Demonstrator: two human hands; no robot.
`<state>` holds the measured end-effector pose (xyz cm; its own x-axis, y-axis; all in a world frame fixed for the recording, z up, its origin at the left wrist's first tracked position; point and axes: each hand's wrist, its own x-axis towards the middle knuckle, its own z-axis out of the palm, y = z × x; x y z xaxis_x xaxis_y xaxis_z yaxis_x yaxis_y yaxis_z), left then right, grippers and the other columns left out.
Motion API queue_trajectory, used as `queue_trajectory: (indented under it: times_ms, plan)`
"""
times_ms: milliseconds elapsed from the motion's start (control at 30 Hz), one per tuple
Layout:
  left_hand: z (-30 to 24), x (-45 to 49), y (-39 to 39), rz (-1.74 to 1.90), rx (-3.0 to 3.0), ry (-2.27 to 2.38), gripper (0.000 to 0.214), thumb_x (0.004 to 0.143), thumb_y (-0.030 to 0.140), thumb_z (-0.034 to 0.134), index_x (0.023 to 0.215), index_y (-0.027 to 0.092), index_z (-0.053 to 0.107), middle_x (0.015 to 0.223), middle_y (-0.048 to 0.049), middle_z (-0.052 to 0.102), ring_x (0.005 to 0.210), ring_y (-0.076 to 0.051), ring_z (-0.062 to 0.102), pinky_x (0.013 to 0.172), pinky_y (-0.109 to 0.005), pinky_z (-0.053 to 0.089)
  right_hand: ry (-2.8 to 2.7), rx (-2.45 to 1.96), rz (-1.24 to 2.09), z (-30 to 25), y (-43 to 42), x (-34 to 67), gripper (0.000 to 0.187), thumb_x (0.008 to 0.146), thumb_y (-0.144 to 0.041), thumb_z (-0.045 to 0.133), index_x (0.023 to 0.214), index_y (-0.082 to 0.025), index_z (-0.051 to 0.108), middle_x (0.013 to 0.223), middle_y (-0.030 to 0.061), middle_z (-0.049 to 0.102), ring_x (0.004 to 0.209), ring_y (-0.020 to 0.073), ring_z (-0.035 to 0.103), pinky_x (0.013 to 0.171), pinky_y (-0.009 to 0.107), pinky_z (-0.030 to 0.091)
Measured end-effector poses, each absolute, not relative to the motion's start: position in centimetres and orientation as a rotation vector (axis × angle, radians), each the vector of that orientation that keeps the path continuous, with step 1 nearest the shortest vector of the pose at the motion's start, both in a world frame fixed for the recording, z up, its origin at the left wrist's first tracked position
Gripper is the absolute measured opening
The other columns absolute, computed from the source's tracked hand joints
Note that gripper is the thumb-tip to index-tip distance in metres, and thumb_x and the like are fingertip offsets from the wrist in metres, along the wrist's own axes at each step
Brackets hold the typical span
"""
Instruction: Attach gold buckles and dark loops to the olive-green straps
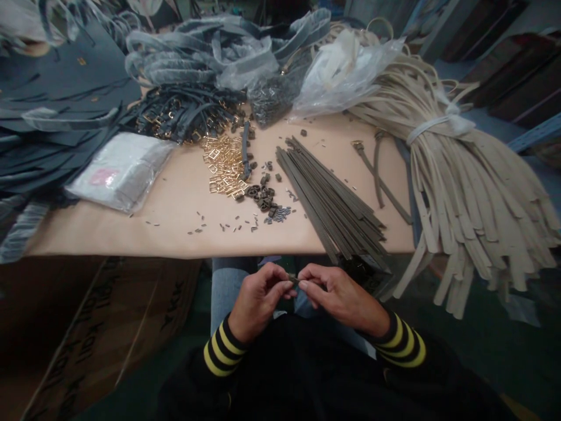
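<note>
Over my lap, just in front of the table edge, my left hand (259,298) and my right hand (344,295) meet with fingertips pinched. Between them is a small olive-brown strip (294,279), gripped from both sides and mostly covered by the fingers. On the table ahead lie a pile of olive-brown leather loops (265,196) and scattered small metal staples (279,214). To their right, a bundle of long olive-brown straps (328,199) reaches the table's front edge. Gold buckles (223,166) are heaped behind and left of the loops.
Beige straps (473,193), tied in a bundle, hang over the right edge. Two straps with gold buckles (377,175) lie beside them. Plastic-wrapped dark straps (184,55) fill the back, and a white plastic packet (120,169) lies at left. Below stands a cardboard box (131,327).
</note>
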<state>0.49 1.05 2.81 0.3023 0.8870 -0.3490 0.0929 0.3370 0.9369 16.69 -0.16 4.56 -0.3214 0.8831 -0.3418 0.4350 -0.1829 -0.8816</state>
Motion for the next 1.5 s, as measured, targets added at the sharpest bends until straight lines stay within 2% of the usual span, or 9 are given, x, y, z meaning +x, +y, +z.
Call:
queue_trajectory:
  times_ms: [167, 333, 400, 533, 667, 867, 1033, 1233, 1500]
  plan:
    - [2.3, 0.6, 0.9, 0.767, 0.998, 1.118, 0.020, 0.066, 0.022, 0.060, 0.079, 0.017, 0.045, 0.066, 0.0021, 0.059, 0.054, -0.010, 0.058, 0.051, -0.021, 0.046, -1.667, -1.422, 1.591, 4.0, -0.2, 16.3, 0.014, 0.081, -0.022, 0.040, 0.071, -0.016, 0.048, 0.050, -0.0052, 0.046, 0.047, 0.0078, 0.044, 0.050, 0.019, 0.033]
    - [1.4, 0.7, 1.2, 0.704, 0.921, 1.142, 0.023, 0.068, 0.035, 0.057, 0.066, 0.014, 0.046, 0.048, 0.0062, 0.047, 0.039, -0.005, 0.044, 0.040, -0.017, 0.037, -1.608, -1.456, 1.554, 3.1, -0.2, 15.7, 0.006, 0.081, -0.023, 0.041, 0.082, -0.017, 0.041, 0.053, -0.0054, 0.049, 0.049, 0.0089, 0.047, 0.052, 0.020, 0.035]
    - [1.2, 0.7, 1.1, 0.649, 0.947, 1.128, 0.025, 0.069, 0.038, 0.055, 0.066, 0.014, 0.047, 0.046, 0.0064, 0.045, 0.037, -0.005, 0.041, 0.039, -0.017, 0.034, -1.613, -1.473, 1.546, 2.9, -0.1, 15.3, 0.011, 0.081, -0.026, 0.042, 0.088, -0.017, 0.040, 0.053, -0.0053, 0.050, 0.050, 0.0097, 0.049, 0.053, 0.021, 0.036]
    - [1.1, 0.5, 1.1, 0.613, 1.038, 1.159, 0.029, 0.071, 0.042, 0.052, 0.063, 0.014, 0.048, 0.046, 0.0057, 0.043, 0.039, -0.005, 0.039, 0.041, -0.018, 0.033, -1.609, -1.471, 1.578, 2.5, 0.0, 15.0, 0.018, 0.083, -0.034, 0.037, 0.075, -0.018, 0.041, 0.051, -0.0046, 0.048, 0.046, 0.0087, 0.047, 0.048, 0.020, 0.035]
    - [0.9, 0.0, 1.4, 0.747, 0.959, 1.217, 0.030, 0.072, 0.043, 0.050, 0.062, 0.015, 0.047, 0.049, 0.0047, 0.043, 0.043, -0.007, 0.041, 0.045, -0.019, 0.035, -1.479, -1.462, 1.790, 2.4, 0.3, 15.2, 0.019, 0.081, -0.035, 0.037, 0.072, -0.018, 0.039, 0.055, -0.0049, 0.049, 0.038, 0.0059, 0.044, 0.039, 0.018, 0.033]
    - [1.9, -1.2, 3.8, 0.625, 1.365, 1.271, 0.023, 0.077, 0.033, 0.045, 0.067, 0.015, 0.054, 0.053, 0.0009, 0.050, 0.048, -0.010, 0.046, 0.048, -0.021, 0.037, -1.413, -1.447, 1.805, 2.4, 1.3, 15.6, 0.021, 0.080, -0.036, 0.038, 0.072, -0.017, 0.042, 0.060, -0.0027, 0.050, 0.039, 0.0050, 0.039, 0.041, 0.018, 0.031]
    - [2.8, -3.9, 11.3, 0.884, 2.108, 1.544, 0.017, 0.079, 0.018, 0.041, 0.086, 0.015, 0.057, 0.083, -0.0079, 0.058, 0.077, -0.016, 0.054, 0.071, -0.027, 0.042, -1.317, -1.469, 1.800, 1.4, 2.1, 15.8, 0.023, 0.078, -0.040, 0.039, 0.076, -0.017, 0.042, 0.061, -0.0018, 0.050, 0.040, 0.0056, 0.037, 0.040, 0.019, 0.029]
    - [2.4, -5.1, 18.7, 0.296, 2.592, 1.467, 0.019, 0.077, 0.012, 0.041, 0.082, 0.015, 0.059, 0.079, -0.0061, 0.055, 0.068, -0.015, 0.052, 0.062, -0.025, 0.043, -1.336, -1.476, 1.810, 0.8, 2.3, 15.9, 0.022, 0.080, -0.037, 0.038, 0.073, -0.017, 0.042, 0.061, -0.0013, 0.049, 0.043, 0.0060, 0.036, 0.041, 0.019, 0.029]
    - [3.9, -3.8, 20.3, -0.239, 2.652, 1.412, 0.015, 0.073, 0.010, 0.043, 0.077, 0.013, 0.057, 0.076, -0.0059, 0.051, 0.062, -0.013, 0.051, 0.058, -0.025, 0.042, -1.350, -1.468, 1.817, 1.2, 2.3, 16.0, 0.020, 0.079, -0.035, 0.039, 0.074, -0.016, 0.043, 0.060, -0.0011, 0.050, 0.043, 0.0059, 0.037, 0.041, 0.018, 0.029]
